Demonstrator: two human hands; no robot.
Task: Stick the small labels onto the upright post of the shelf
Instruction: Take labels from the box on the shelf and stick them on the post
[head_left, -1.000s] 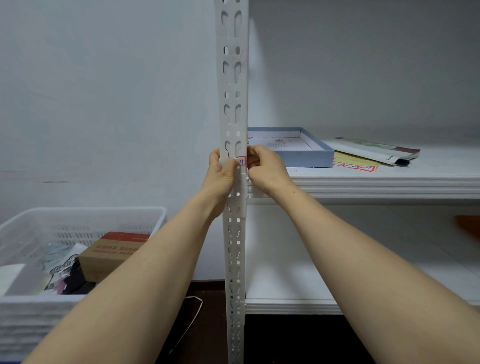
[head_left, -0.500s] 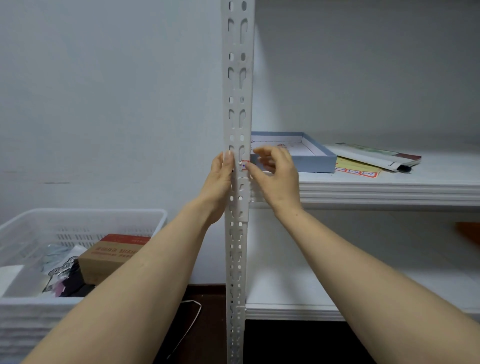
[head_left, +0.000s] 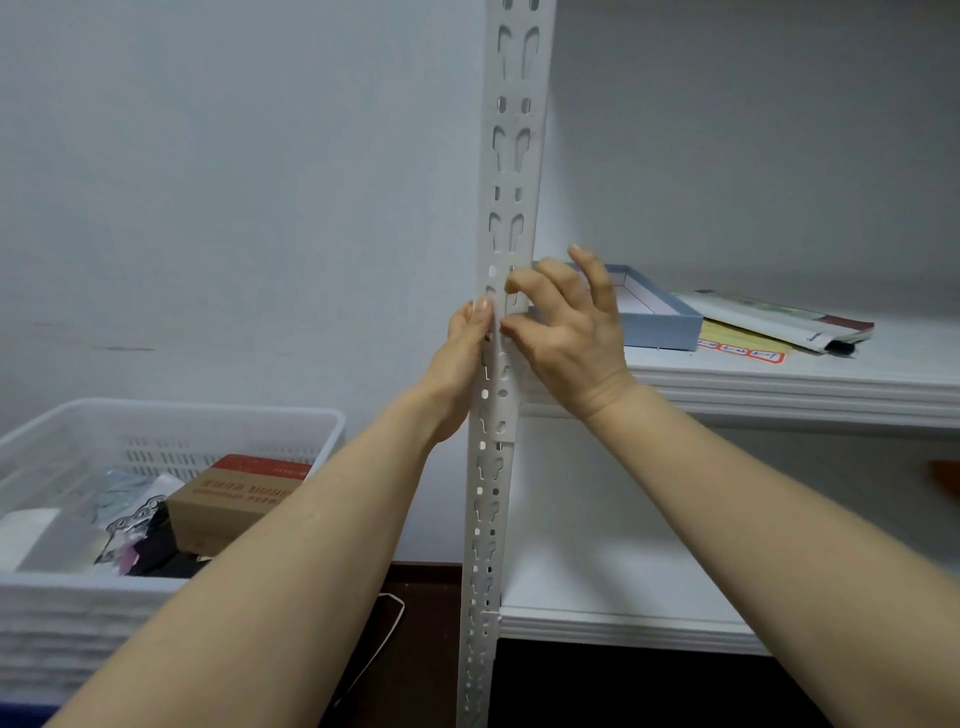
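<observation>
Fingers: left hand (head_left: 460, 364) thumb pressed flat on post (head_left: 511, 171); right hand (head_left: 569, 325) spread, thumb tip touching post.
Label: hidden under thumbs, probably.
Handling: likely thin, limp, adhesive; hold edges.
Sheet (head_left: 740, 349): 3 o'clock, on shelf (head_left: 810, 384).

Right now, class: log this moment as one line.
left hand: on post | right hand: fingers spread at post | label: hidden

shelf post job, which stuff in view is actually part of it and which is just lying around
Part of the job: upright post, left hand, right hand, yellow label sheet.

Lying about: blue box lid, white basket, cardboard box, folded booklet.
</observation>
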